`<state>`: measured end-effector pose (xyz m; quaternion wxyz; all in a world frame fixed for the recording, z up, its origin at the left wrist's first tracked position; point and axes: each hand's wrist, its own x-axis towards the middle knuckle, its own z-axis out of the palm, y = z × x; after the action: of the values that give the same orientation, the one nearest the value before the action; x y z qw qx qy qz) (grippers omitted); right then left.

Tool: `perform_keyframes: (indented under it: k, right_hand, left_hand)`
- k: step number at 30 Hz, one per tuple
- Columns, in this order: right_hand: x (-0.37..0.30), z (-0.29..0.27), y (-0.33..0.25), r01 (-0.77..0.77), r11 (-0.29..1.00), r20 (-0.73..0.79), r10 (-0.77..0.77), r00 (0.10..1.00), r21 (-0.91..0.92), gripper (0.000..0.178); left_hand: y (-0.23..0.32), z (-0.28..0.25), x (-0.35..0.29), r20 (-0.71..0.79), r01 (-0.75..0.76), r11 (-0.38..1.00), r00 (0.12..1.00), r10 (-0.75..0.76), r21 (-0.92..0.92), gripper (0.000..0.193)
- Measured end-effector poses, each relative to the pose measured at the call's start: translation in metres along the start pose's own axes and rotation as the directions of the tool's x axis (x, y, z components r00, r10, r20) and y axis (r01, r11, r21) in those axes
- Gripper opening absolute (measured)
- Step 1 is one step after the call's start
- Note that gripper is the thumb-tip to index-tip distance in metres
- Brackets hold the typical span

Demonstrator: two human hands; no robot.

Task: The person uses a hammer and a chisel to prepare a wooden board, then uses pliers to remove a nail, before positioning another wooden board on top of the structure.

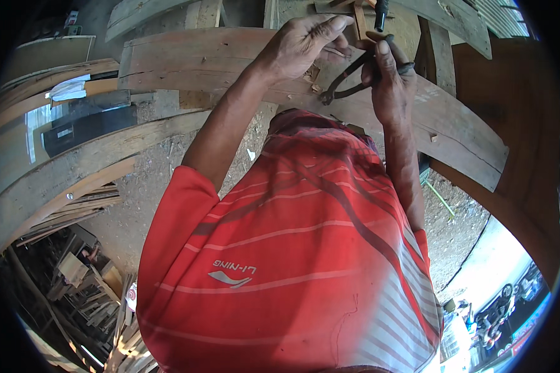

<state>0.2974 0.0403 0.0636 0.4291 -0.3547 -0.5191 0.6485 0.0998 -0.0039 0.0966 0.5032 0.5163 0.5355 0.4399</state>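
My right hand (389, 74) is wrapped round a pair of dark metal pincers (348, 78). Their two arms spread apart inside my grip and come together at the lower left end, just over a wooden plank (230, 59). To the left, my left hand (302, 46) is raised over the same plank with its thumb forward and the fingers curled in. Whether something small sits between those fingers is too hard to see. A black rod-like end (381, 13) shows just beyond my right hand.
Small wood chips (434, 137) lie on the plank. Another long board (93, 152) curves past on the left, near a dark flat panel (90, 129). Scrap wood (99, 292) is heaped at lower left. A brown wooden panel (510, 124) stands at right.
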Motion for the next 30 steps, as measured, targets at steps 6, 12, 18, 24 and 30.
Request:
perform_keyframes:
  k: [6, 12, 18, 24, 30]
  right_hand:
    - [-0.011, -0.011, -0.017, 0.040, 0.998, -0.075, -0.043, 0.996, -0.042, 0.044]
    - [-0.012, -0.010, -0.019, -0.025, 0.994, -0.137, 0.011, 0.991, -0.105, 0.047]
    - [-0.005, 0.014, -0.028, -0.054, 0.997, -0.108, 0.049, 0.993, -0.046, 0.049]
    - [0.005, 0.056, -0.033, 0.052, 0.982, -0.025, -0.058, 0.998, -0.180, 0.058]
    - [0.007, 0.075, -0.020, 0.112, 0.987, 0.097, -0.100, 0.990, -0.119, 0.054]
  left_hand:
    - [-0.070, -0.023, -0.045, -0.058, -0.095, 0.684, 0.979, 0.197, 0.723, 0.048]
    - [-0.124, -0.027, -0.079, 0.126, -0.251, 0.662, 0.965, 0.232, 0.706, 0.050]
    - [-0.124, -0.029, -0.076, 0.086, -0.194, 0.650, 0.977, 0.195, 0.735, 0.046]
    - [-0.135, -0.046, -0.071, 0.104, -0.344, 0.729, 0.929, 0.354, 0.592, 0.038]
    - [-0.108, -0.066, -0.043, -0.113, -0.142, 0.929, 0.975, 0.191, 0.342, 0.030]
